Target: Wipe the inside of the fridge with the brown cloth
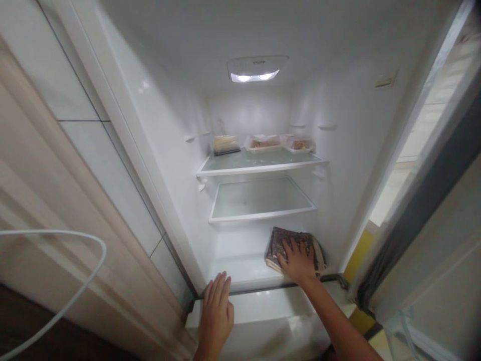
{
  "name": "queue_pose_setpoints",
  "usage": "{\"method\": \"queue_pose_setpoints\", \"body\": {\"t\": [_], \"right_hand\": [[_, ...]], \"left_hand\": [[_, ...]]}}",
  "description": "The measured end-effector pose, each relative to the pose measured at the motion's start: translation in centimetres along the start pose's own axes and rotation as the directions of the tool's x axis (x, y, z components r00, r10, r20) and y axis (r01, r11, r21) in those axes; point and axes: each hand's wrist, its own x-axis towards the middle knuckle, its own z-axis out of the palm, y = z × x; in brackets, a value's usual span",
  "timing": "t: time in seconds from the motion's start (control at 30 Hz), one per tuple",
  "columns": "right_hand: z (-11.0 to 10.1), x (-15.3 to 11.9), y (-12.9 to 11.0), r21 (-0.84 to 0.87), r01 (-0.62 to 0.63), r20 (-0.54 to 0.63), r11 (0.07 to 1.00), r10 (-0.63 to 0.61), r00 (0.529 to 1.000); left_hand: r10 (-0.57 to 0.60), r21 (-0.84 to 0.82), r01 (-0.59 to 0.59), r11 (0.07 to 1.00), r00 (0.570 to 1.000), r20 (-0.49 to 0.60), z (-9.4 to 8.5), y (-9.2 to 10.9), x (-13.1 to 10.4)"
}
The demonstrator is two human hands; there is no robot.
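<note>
Inside an open fridge, my right hand [299, 260] lies with fingers spread on a dark brown, speckled flat bundle [280, 240] with pale edges. It looks like folded cloth or a packet; I cannot tell which. The bundle rests at the right of the fridge's bottom floor [240, 250]. My left hand [216, 313] is at the front left, fingers stretched out and lying close together by the fridge's lower front edge [263, 305]. Nothing shows in its grasp.
Above are two glass shelves, an upper one [259, 159] and a lower one [263, 198]. On the upper one stand a pale stacked pack [225, 144] and wrapped food trays [265, 142]. The open door [432, 260] is at right; a white cable [86, 281] hangs at left.
</note>
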Motion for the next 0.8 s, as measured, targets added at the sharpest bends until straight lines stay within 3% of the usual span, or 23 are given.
{"method": "queue_pose_setpoints", "body": {"t": [0.17,0.27,0.37,0.43,0.53,0.63,0.73,0.8], "right_hand": [[-0.1,-0.2,-3.9,0.077,0.176,0.075,0.981,-0.182,0.981],[0.1,-0.2,-7.3,0.150,0.320,0.082,0.935,-0.334,0.939],[0.4,-0.1,-11.3,0.209,0.424,0.105,0.881,-0.451,0.886],[0.5,0.2,-13.9,0.229,0.453,0.139,0.862,-0.490,0.861],[0.7,0.9,-17.0,0.255,0.446,0.174,0.858,-0.494,0.852],[1.0,1.9,-18.8,0.279,0.373,0.197,0.885,-0.433,0.880],[1.6,3.3,-19.1,0.296,0.340,0.198,0.893,-0.406,0.892],[2.0,4.3,-18.7,0.300,0.342,0.179,0.891,-0.405,0.897]], "left_hand": [[-0.014,-0.012,0.014,1.000,1.000,-0.012,0.3,0.2,0.1],[-0.046,-0.078,0.042,0.996,0.998,-0.048,0.1,0.3,0.0],[-0.172,-0.177,0.144,0.974,0.973,-0.152,-1.1,-0.1,0.3],[-0.344,-0.206,0.296,0.933,0.903,-0.256,-2.4,-0.8,1.2],[-0.620,-0.295,0.545,0.785,0.700,-0.354,-4.1,-1.9,3.6],[-0.821,-0.447,0.697,0.561,0.537,-0.193,-4.4,-2.7,6.3],[-0.893,-0.551,0.754,0.357,0.448,0.034,-3.6,-3.6,8.2],[-0.907,-0.604,0.746,0.281,0.413,0.087,-3.1,-4.3,8.8]]}}
